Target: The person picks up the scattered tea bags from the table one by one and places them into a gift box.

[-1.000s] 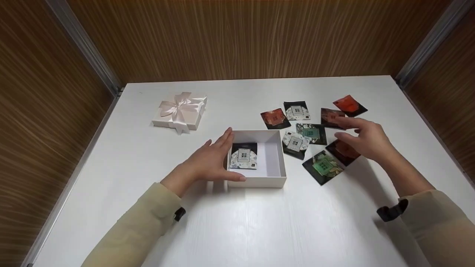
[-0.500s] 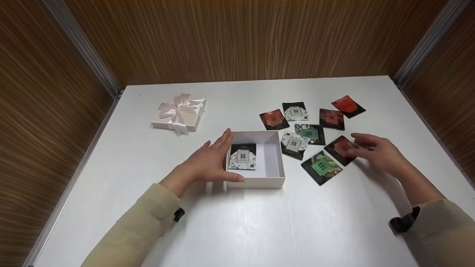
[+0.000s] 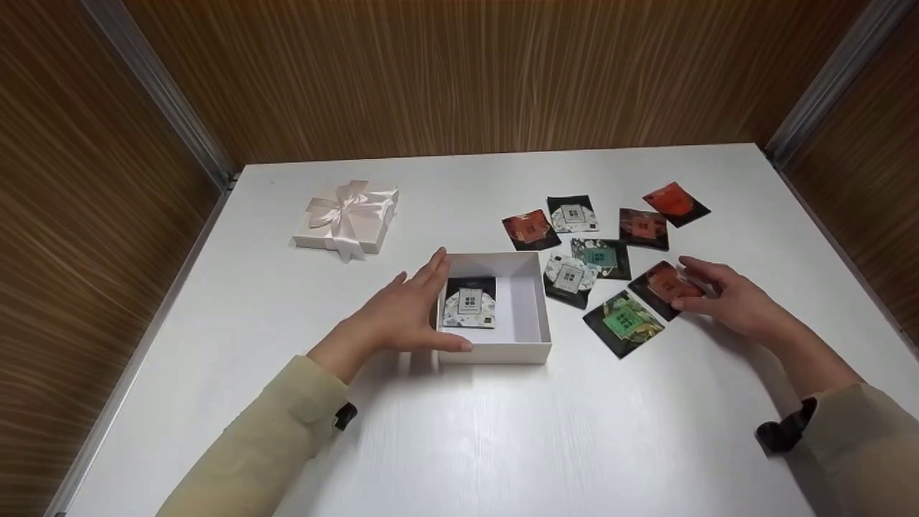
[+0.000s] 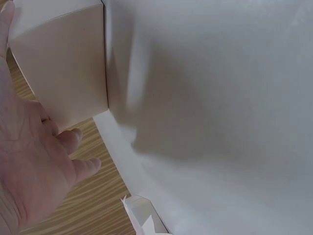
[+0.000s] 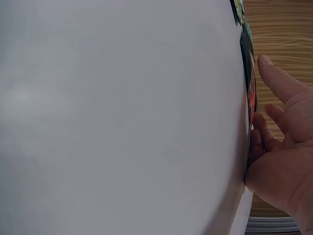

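Spanning the left side of the white box (image 3: pixel 495 354), the left hand (image 3: pixel 402 316) rests with its thumb along the near wall and its other fingers reaching to the far left corner. These fingers are straight and well apart from the thumb, a spread that probably keeps the light box from sliding. Inside, a black-and-white packet (image 3: pixel 470 301) lies flat close to the left wall, which leaves the white floor showing on its right; placed to one side like that, it seems to share the width with room beside it.

Off to the right, the right hand (image 3: pixel 739 298) is at the red-and-black packet (image 3: pixel 664 283), which lies flat on the surface (image 3: pixel 445 445). Thumb and forefinger stand apart around its right end, likely because a thin, flat thing is easiest to take by an edge. In the right wrist view the thumb is clear of the packet; whether the other fingertips touch it, I cannot tell. A green-and-black packet (image 3: pixel 623 323) lies just beside it, while a ribboned box (image 3: pixel 344 219) sits well apart at the far left, out of both hands' way.
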A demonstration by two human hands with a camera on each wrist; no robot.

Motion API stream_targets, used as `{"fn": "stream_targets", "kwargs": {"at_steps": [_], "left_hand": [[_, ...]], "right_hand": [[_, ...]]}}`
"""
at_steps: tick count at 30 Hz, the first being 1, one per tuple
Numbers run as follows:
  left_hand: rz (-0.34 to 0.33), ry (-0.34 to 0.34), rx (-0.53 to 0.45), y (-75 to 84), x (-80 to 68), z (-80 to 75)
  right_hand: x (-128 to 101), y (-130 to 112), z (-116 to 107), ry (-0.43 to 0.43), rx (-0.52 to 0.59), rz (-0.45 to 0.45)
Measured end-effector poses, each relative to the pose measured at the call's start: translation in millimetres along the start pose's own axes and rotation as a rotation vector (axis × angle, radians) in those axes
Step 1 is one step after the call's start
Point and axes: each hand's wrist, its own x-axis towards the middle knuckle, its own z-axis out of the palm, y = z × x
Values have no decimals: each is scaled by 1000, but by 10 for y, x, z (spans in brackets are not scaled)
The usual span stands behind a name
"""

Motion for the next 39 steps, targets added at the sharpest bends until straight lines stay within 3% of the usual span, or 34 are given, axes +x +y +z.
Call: {"fn": "stream_targets", "kwargs": {"at_steps": [18,26,33,39], "left_hand": [[13,7,-3,27,18,-40],[4,3,-4,20,25,-53],[16,8,-16,1,14,-35],[5,6,-13,-13,-1,-2]], "right_hand": [[9,-15,-6,9,-88,-15],[42,-36,-5,14,-81,-99],[45,-17,14,24,-98,2],[45,15,35,50,-65,12]]}}
